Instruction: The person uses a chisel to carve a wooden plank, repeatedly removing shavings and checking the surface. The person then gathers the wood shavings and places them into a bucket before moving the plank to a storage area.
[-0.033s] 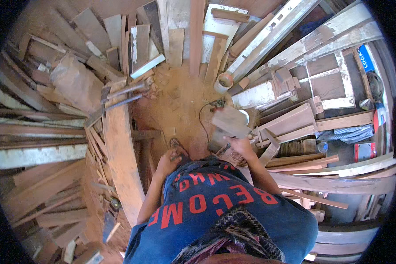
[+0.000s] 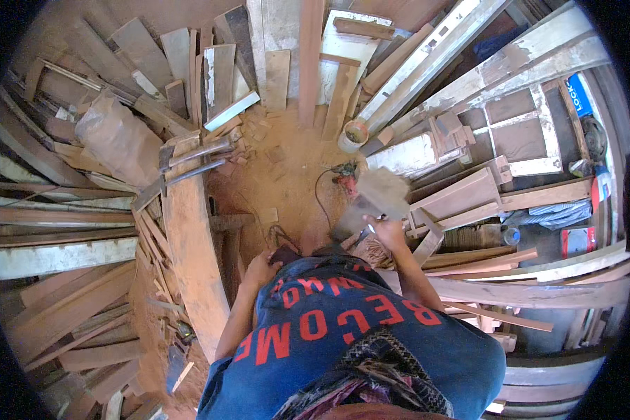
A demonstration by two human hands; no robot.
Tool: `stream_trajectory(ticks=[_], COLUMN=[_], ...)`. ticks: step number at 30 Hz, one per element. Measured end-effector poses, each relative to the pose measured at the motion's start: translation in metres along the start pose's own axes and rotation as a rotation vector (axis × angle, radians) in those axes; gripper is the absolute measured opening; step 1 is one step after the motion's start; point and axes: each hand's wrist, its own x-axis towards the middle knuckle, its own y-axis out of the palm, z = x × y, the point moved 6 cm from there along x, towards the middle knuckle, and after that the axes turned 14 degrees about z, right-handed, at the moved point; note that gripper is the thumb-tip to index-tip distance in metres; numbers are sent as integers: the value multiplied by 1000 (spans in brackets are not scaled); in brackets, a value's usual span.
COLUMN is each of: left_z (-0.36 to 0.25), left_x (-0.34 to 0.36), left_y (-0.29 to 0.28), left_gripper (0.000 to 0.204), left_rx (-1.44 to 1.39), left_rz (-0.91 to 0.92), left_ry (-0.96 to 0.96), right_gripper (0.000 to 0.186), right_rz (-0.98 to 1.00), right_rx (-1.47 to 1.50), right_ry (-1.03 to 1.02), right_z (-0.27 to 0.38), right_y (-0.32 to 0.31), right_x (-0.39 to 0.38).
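My right hand point(image 2: 392, 234) is closed in front of me, right of my body. Its fingers wrap round a small dark and light, shiny part that I cannot make out. Just beyond the fingers is a flat, pale grey piece point(image 2: 381, 190), blurred, with a darker grey part below it; how they join the hand is unclear. Left of my waist, my left hand point(image 2: 261, 269) is closed, fingers curled against a dark reddish-brown flat thing point(image 2: 285, 255) at the shirt's edge. Its kind does not show.
A long wooden beam point(image 2: 187, 238) runs along my left, with metal bar clamps point(image 2: 199, 154) at its far end. On the dusty floor lies a red and black corded power tool point(image 2: 345, 180). A white bucket point(image 2: 353, 136) stands beyond. Boards and old frames surround me.
The pale grey piece has shifted slightly right and away, uncovering the red tool. A shiny part now shows at my right hand, and the dark thing at my left hand.
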Motion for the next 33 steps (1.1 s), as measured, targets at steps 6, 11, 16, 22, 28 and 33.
stream_trajectory(ticks=[6,11,16,22,28,33], left_z=[60,67,33,24,-20,-71], left_x=[18,63,105,183,284,355], left_y=[-36,-88,-137,-163,-198,-240], left_gripper=[43,49,51,47,45,41], left_rx=[140,126,122,-34,-6,31], left_rz=[321,213,95,154,124,149], left_ry=[-254,-111,-52,-100,-181,-389], right_gripper=[46,48,46,40,48,49], right_rz=[-451,-580,-782,-932,-1034,-1040], right_rx=[187,238,231,168,99,129], right_ry=[215,239,203,51,39,32], right_z=[-44,-16,-41,-94,-164,-265], right_y=[-29,-63,-116,-193,-282,-349], right_x=[44,117,180,305,465,597])
